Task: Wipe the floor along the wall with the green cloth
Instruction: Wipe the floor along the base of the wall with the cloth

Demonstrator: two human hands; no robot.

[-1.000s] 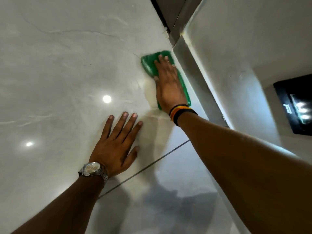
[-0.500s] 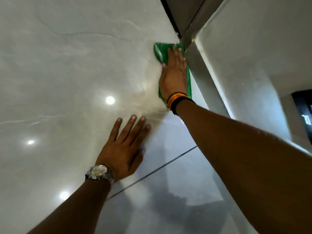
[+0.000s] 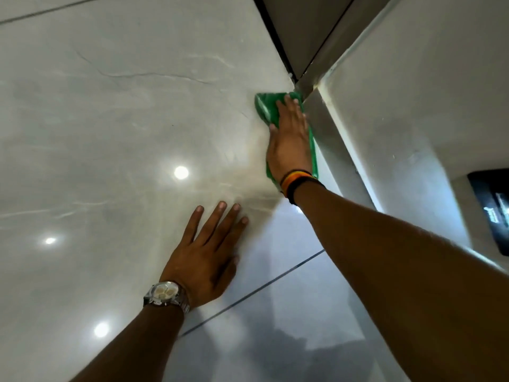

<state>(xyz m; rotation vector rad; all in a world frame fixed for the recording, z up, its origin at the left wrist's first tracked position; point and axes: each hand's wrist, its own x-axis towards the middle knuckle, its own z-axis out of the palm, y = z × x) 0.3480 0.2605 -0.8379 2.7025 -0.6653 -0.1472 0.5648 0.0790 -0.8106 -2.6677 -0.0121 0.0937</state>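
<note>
The green cloth (image 3: 266, 106) lies flat on the glossy pale floor tile (image 3: 124, 119), tight against the grey skirting (image 3: 327, 139) at the foot of the white wall (image 3: 413, 92). My right hand (image 3: 289, 144) presses down on it, palm flat, fingers pointing toward the corner by the door frame; most of the cloth is hidden under the hand. My left hand (image 3: 206, 257), with a silver watch on the wrist, rests flat on the floor nearer to me, fingers spread and nothing in it.
A dark door frame (image 3: 278, 37) meets the skirting just beyond the cloth. A black panel (image 3: 493, 208) sits low on the wall at the right. A dark grout line (image 3: 261, 288) crosses the floor under my right forearm. Ceiling lights reflect in the tiles.
My right hand has slid the cloth forward along the skirting, from mid-tile up to the corner by the door frame. My left hand stays planted on the floor.
</note>
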